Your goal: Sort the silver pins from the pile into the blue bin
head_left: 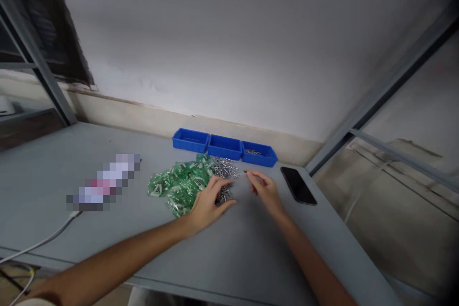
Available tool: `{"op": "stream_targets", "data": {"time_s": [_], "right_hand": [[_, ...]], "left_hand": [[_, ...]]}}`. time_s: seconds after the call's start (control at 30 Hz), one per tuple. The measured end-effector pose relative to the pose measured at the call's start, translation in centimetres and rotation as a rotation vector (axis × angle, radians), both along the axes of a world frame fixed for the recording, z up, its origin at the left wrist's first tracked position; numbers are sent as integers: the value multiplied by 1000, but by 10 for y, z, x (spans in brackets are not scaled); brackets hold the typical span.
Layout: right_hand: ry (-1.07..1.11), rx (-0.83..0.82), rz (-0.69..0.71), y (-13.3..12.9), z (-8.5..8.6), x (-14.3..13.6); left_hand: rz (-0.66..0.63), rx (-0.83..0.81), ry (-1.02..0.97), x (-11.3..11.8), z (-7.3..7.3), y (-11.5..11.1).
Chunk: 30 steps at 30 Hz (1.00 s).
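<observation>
"Silvery metal, that slim piece [241,174], isn't it? Where is it exactly?"

"Just to the right of the pile of metal pieces [224,167], pinched by one end between the thumb and fingertips of the right hand [264,191]. Its other end points toward the pile."

"How would it handle?"

"Light and stiff, I'd judge, and unlikely to break. Smooth metal that thin could roll or slip, so a fingertip pinch at one end suits it better than a full fist."

"And the left hand [210,201]?"

"Arched at the near left edge of the pile, thumb and forefinger spread, nothing gripped between them that I can see. What its other fingers touch is hidden."

"The green bags [186,184]?"

"Heaped against the left side of the pile. Soft, crinkly film, by the look; I'd take one by a loose corner."

"Farther out?"

"Three blue trays [224,149] stand in a row behind the pile, the rightmost with some metal bits [253,152] in it. A dark phone [299,185] lies well to the right of the pile, and a white cable [46,238] runs far to its left."
</observation>
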State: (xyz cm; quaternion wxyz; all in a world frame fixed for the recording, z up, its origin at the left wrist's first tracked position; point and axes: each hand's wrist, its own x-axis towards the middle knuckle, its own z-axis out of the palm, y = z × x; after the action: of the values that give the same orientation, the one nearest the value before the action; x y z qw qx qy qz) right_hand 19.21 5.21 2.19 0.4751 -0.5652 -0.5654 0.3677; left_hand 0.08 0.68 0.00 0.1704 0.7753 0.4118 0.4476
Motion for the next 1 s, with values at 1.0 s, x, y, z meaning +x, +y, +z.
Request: {"op": "stream_targets", "data": {"time_s": [1.0], "right_hand": [[-32,101,-272,81,5,48]], "left_hand": [[-262,424,355,-7,-4,-1]]}}
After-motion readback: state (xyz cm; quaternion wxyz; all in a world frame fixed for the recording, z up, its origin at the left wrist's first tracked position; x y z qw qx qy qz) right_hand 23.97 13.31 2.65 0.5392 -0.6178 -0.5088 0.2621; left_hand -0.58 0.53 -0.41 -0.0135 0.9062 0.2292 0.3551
